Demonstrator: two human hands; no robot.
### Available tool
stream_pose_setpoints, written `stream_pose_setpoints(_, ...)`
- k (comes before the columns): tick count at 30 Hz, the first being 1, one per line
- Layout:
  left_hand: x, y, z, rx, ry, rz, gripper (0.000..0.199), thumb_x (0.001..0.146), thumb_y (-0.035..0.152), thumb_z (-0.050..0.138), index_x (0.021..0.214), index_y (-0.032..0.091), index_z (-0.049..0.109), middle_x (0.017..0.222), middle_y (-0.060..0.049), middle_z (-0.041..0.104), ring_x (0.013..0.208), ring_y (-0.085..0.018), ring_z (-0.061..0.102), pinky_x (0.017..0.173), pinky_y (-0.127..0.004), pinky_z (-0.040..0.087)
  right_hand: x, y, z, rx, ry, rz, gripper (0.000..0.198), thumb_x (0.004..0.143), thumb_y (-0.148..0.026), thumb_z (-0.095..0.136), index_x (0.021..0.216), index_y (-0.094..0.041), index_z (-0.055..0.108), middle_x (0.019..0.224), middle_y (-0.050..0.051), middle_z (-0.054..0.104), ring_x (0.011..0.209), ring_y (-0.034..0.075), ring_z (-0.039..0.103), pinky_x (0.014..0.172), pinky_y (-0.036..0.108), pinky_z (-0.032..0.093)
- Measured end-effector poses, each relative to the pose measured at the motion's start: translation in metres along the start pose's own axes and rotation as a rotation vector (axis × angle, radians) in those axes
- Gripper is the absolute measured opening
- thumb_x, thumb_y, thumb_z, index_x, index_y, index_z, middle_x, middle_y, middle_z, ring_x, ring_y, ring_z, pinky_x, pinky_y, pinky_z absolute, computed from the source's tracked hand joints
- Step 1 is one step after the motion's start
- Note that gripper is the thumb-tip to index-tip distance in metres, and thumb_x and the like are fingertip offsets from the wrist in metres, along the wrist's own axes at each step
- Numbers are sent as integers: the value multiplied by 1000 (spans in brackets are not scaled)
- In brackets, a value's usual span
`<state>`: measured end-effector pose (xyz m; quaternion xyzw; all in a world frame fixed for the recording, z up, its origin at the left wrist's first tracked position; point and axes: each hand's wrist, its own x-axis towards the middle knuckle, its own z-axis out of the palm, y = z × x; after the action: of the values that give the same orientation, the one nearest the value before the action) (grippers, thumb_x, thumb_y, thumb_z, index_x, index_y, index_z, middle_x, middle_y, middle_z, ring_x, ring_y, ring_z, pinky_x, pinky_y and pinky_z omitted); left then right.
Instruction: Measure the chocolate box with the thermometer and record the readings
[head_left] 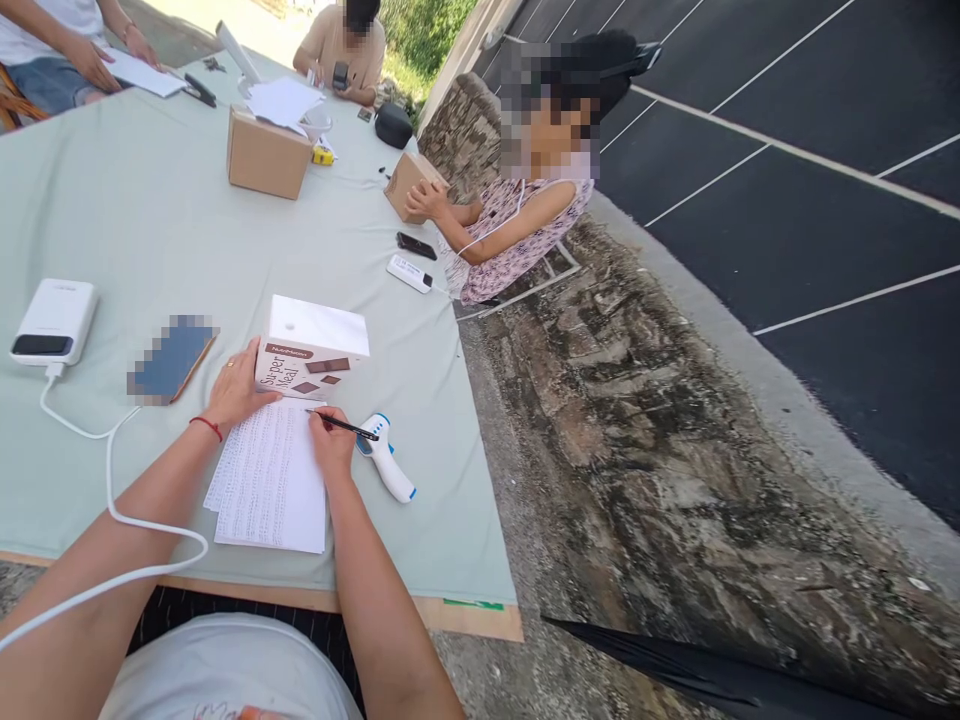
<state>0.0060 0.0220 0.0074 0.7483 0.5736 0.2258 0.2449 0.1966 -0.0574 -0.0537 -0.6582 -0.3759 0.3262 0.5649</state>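
My right hand [331, 440] is closed around a black pen [346, 426], its tip at the top edge of the paper. Under it lie sheets of white paper [274, 490] covered in rows of small writing. My left hand [236, 385] is open, with fingers stretched along the left side of a white and brown "Super Meal" box [319, 325] and the thumb by the paper's top edge. The box rests on the table just beyond the sheets. Right beside my right hand lies a white and blue infrared thermometer [390, 465], partly behind the pen.
A phone [172, 360] and a white power bank [54, 322] with a cable [110, 470] lie left on the cloth-covered table [150, 240]. Farther off are a cardboard box [268, 160] topped with papers and a black phone [416, 246]. One person [517, 220] holds another carton [411, 187]; two others sit beyond.
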Motion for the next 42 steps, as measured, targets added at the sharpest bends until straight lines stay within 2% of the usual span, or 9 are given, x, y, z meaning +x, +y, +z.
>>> stream_pose_setpoints(10, 0, 0, 3, -15, 2, 21, 103, 80, 36, 85, 167, 18, 34, 150, -18, 65, 146, -43, 55, 117, -58, 49, -1, -3, -1, -34, -11, 0, 21, 76, -42, 65, 82, -22, 69, 75, 0, 71, 73, 18, 60, 77, 35, 53)
stream_pose_setpoints(20, 1, -2, 4, -32, 10, 34, 105, 80, 36, 85, 168, 22, 31, 150, -16, 65, 147, -42, 55, 116, -58, 49, 0, -2, 0, -55, -10, -16, 18, 78, -41, 66, 82, -23, 69, 72, -1, 69, 72, 19, 60, 76, 34, 52)
stream_pose_setpoints(35, 0, 1, 1, -16, -2, 6, 104, 79, 35, 86, 167, 17, 33, 149, -19, 65, 144, -42, 56, 116, -57, 50, -1, -3, 0, -50, -17, 7, 18, 76, -38, 64, 82, -23, 69, 71, -2, 67, 73, 19, 59, 78, 35, 52)
stream_pose_setpoints(42, 1, -3, 5, -44, 19, 32, 105, 79, 36, 86, 168, 22, 33, 149, -17, 65, 147, -43, 55, 115, -60, 50, -1, -3, -1, -54, -30, 7, 20, 78, -40, 64, 84, -22, 70, 74, -1, 69, 74, 19, 60, 79, 34, 52)
